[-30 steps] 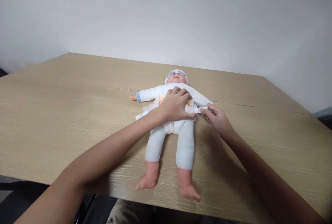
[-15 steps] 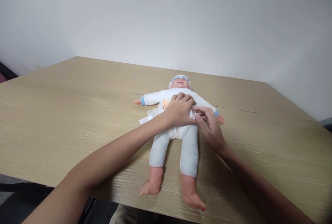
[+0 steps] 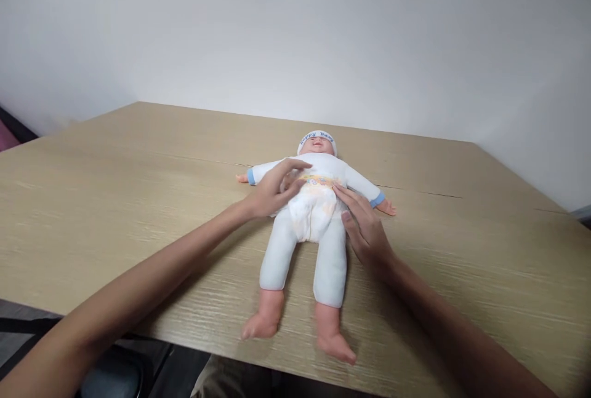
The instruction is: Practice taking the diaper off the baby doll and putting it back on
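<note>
A baby doll [image 3: 318, 167] in a white suit with blue cuffs and a white cap lies on its back on the wooden table [image 3: 115, 189], feet toward me. A white diaper [image 3: 314, 210] with a coloured waistband is wrapped round its hips. My left hand [image 3: 272, 190] rests at the doll's left side of the diaper, fingers curved against the waist. My right hand [image 3: 362, 226] lies flat on the other side of the diaper, fingers stretched along the hip. Neither hand holds anything loose.
The light wooden table runs to a plain white wall [image 3: 295, 41] at the back. Its near edge lies just below the doll's bare feet [image 3: 295, 333]. Dark floor and part of a seat [image 3: 106, 379] show under the edge.
My left hand has come off the doll's belly and moved to its side, uncovering the diaper front. My right hand stopped pinching the tab and now lies flat on the hip.
</note>
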`<action>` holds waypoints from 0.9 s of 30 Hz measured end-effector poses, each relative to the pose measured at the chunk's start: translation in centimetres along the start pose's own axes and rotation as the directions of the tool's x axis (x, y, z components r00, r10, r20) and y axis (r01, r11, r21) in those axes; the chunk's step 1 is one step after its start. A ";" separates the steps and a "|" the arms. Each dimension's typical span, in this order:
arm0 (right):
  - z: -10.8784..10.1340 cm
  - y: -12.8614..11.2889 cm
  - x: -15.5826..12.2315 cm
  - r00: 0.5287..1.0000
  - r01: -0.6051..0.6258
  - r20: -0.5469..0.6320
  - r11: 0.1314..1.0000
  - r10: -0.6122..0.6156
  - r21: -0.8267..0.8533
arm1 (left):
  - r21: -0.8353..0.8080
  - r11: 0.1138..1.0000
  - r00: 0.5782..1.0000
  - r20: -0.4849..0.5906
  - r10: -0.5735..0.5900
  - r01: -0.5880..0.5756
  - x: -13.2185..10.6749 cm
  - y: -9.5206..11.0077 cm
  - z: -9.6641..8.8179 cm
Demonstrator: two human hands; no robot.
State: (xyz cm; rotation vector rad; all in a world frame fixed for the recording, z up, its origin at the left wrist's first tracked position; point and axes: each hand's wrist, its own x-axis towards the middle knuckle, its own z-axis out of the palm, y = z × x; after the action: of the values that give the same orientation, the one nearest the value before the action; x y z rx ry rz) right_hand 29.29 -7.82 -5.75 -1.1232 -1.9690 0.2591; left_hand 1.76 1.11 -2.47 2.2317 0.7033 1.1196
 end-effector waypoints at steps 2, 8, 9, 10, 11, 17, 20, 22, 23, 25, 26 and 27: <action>-0.1 -0.4 0.1 0.999 -0.012 -0.036 1.000 0.011 -0.024 | 0.085 0.996 0.998 -0.051 -0.025 0.029 -2.4 -1.5 -1.4; -0.1 -3.7 3.1 0.978 0.027 -0.196 0.982 -0.064 -0.187 | 0.360 0.899 0.967 -0.035 -0.253 0.249 -6.9 -3.4 -4.0; 0.0 -4.5 4.0 0.982 0.056 -0.165 0.977 -0.091 -0.204 | 0.384 0.879 0.955 -0.028 -0.294 0.282 -7.0 -3.4 -4.1; 0.2 -5.2 5.0 0.987 0.094 -0.109 0.972 -0.119 -0.215 | 0.409 0.860 0.944 -0.015 -0.329 0.306 -7.1 -3.4 -4.2; 0.4 -5.9 6.1 0.989 0.134 -0.037 0.966 -0.146 -0.221 | 0.434 0.842 0.934 0.004 -0.356 0.319 -7.1 -3.4 -4.2; 2.4 -7.9 9.9 0.943 0.191 0.324 0.920 -0.075 -0.343 | 0.468 0.796 0.880 0.073 -0.468 0.385 -7.1 -3.3 -4.5; 2.9 -8.1 10.2 0.930 0.112 0.364 0.904 0.051 -0.413 | 0.251 0.818 0.817 0.138 -0.560 0.518 -6.5 -2.9 -5.3; 2.8 -8.3 10.1 0.916 0.078 0.387 0.902 0.102 -0.424 | 0.039 0.823 0.812 0.143 -0.566 0.567 -5.7 -2.6 -5.9; 2.7 -8.4 10.1 0.910 0.068 0.398 0.905 0.117 -0.421 | -0.051 0.818 0.816 0.133 -0.563 0.573 -5.1 -2.5 -6.3; 2.4 -8.6 10.1 0.907 0.046 0.402 0.919 0.126 -0.391 | -0.161 0.801 0.817 0.116 -0.564 0.576 -3.9 -2.0 -6.6; 2.3 -8.6 10.0 0.911 0.032 0.394 0.929 0.125 -0.368 | -0.193 0.792 0.815 0.115 -0.567 0.579 -3.2 -1.7 -6.6; 2.2 -8.6 10.0 0.917 0.015 0.378 0.938 0.125 -0.345 | -0.220 0.785 0.815 0.118 -0.568 0.579 -2.5 -1.3 -6.4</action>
State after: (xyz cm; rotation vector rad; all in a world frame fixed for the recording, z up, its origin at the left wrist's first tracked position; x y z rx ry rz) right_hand 19.79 -4.43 3.10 -1.4400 -2.4097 0.1876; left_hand -5.11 1.87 -1.45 1.6500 1.0698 0.7867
